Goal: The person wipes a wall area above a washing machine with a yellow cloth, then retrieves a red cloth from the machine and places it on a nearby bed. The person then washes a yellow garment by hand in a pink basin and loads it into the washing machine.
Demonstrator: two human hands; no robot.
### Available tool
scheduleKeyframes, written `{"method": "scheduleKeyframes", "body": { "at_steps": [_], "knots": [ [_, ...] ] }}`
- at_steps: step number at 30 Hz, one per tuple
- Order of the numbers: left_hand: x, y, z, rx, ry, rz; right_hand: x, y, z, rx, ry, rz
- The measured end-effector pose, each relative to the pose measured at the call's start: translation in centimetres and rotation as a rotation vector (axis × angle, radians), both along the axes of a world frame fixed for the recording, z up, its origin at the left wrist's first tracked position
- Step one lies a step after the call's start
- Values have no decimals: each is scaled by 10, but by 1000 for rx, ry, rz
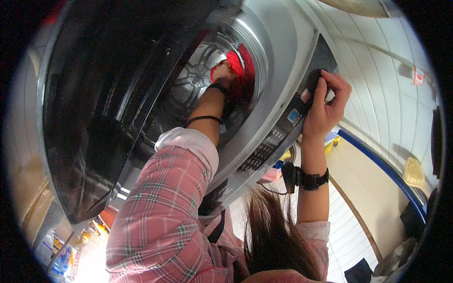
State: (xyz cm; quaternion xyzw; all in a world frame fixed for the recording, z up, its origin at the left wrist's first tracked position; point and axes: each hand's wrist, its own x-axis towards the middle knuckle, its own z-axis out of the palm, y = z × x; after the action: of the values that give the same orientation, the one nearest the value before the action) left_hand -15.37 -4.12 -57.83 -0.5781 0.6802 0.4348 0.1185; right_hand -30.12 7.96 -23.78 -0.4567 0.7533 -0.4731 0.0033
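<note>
Inside the metal drum (193,72) of a top-loading washing machine, my left hand (223,72) holds a bunched red cloth (236,65) near the drum wall. Dark bands circle that wrist and forearm, below a rolled pink plaid sleeve. My right hand (329,102) is at the outer edge of the machine's control panel (270,136), fingers bent. Its thumb and index fingertips meet a dark rounded shape; I cannot tell whether that is a separate thing. A black watch (313,181) is on the right wrist.
The machine's dark lid (106,99) stands raised at the left. A white tiled wall (375,81) rises at the right, near a blue rail (375,155) and a bristle brush (413,171). Packaged goods (63,258) sit at the lower left. Long hair (272,230) hangs between the arms.
</note>
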Motion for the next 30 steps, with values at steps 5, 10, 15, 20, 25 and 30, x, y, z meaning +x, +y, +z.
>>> {"method": "scheduleKeyframes", "body": {
  "at_steps": [5, 10, 15, 20, 25, 30],
  "knots": [
    [26, -18, 54, -90, 24, 53, 0, -2, -1, -52, -30, -13],
    [32, -6, 160, -266, 89, 42, 0, -2, 1, -55, -8, -33],
    [50, -9, 253, -446, 311, -9, 0, -3, -1, -86, 105, -47],
    [80, -20, 339, -545, 507, -233, -5, -6, 1, -57, 94, -37],
    [98, 44, 392, -612, 442, -125, 7, 15, 8, -82, -287, 9],
    [118, 68, 429, -714, 521, -84, 65, 64, 19, -161, -511, 38]
  ]
}}
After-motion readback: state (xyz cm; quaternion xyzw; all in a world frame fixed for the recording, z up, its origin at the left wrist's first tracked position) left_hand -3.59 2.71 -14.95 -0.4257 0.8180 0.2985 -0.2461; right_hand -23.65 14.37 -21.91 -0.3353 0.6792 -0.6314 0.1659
